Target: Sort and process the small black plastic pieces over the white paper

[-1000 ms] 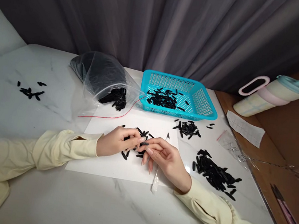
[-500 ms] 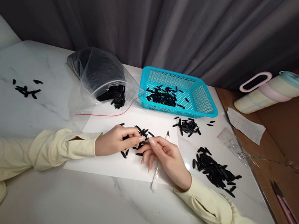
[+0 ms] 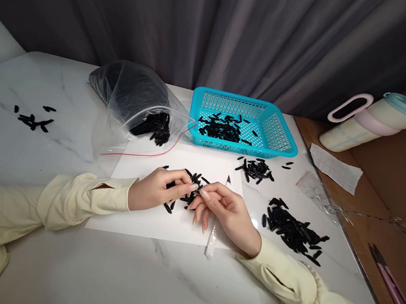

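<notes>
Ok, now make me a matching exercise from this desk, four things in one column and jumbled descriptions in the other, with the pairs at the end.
1. Basket
2. Plastic bag
3. White sheet
4. Tumbler

A. Has a pink loop handle
B. Lies below the left hand and right hand
C. Bright blue, with perforated sides
D. Clear, with a red line at its mouth

Pairs: 1-C, 2-D, 3-B, 4-A

The pieces (image 3: 292, 229) are black, and the basket (image 3: 280, 133) at the white paper's (image 3: 133, 223) one o'clock is turquoise. Grey veins streak the white bench (image 3: 115, 275); both sleeves (image 3: 84, 201) are pale yellow.
</notes>
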Available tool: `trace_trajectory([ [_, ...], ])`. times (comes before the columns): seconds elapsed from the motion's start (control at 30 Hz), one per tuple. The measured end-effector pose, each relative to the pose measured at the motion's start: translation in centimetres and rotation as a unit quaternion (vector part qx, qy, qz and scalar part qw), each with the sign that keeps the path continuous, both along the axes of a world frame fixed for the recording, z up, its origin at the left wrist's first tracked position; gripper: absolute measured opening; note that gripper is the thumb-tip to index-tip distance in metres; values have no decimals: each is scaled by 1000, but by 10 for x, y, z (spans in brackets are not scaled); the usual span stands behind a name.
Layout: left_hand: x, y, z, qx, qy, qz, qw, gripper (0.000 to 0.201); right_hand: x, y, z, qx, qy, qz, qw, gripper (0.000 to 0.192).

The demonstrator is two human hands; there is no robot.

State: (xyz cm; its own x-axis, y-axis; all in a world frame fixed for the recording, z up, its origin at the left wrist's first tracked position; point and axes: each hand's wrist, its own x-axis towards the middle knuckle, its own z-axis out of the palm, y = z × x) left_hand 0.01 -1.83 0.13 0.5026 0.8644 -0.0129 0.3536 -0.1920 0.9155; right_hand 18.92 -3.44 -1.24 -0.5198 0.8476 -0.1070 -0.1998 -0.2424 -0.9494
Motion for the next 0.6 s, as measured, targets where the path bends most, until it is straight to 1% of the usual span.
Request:
trace_trajectory([
  [0.6,-1,0,-1,-14,-14,-6,1000,17,1,2,1,3,13,-17,1000,16],
])
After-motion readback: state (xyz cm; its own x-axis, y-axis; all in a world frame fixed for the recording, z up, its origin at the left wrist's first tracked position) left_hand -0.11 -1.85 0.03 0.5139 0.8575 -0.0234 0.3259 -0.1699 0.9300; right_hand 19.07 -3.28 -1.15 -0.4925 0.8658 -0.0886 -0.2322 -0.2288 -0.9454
